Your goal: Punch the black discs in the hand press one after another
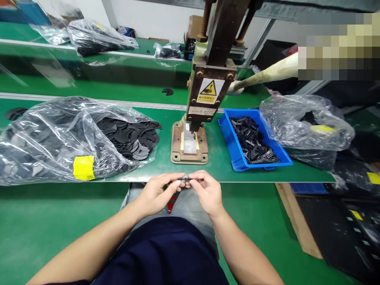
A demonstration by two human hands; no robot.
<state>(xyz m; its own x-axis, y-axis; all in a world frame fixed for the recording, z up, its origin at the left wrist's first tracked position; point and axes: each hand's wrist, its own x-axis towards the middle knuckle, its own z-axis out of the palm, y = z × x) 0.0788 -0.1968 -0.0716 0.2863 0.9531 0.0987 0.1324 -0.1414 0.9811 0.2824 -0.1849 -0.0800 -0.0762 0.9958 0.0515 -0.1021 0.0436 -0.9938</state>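
Close to the table's front edge, my left hand (158, 192) and my right hand (208, 191) meet, pinching a small dark part (184, 179) between thumbs and fingers. Most of the part is hidden by the fingertips, so its exact shape cannot be made out. Just beyond the hands stands a hand press (207, 95) with a warning label. A bare metal plate (190, 146) lies on the press base under the ram. To the left, flat curved black pieces (130, 136) spill from a clear plastic bag (59, 138). On the right, a blue bin (234, 156) holds many small black parts (252, 140).
A long press lever (267, 75) reaches out to the right. Another plastic bag (308, 122) sits beside the blue bin. One black piece (168, 92) lies behind the press. More bagged parts (95, 35) rest on the far shelf. Cardboard (299, 225) leans below the table at right.
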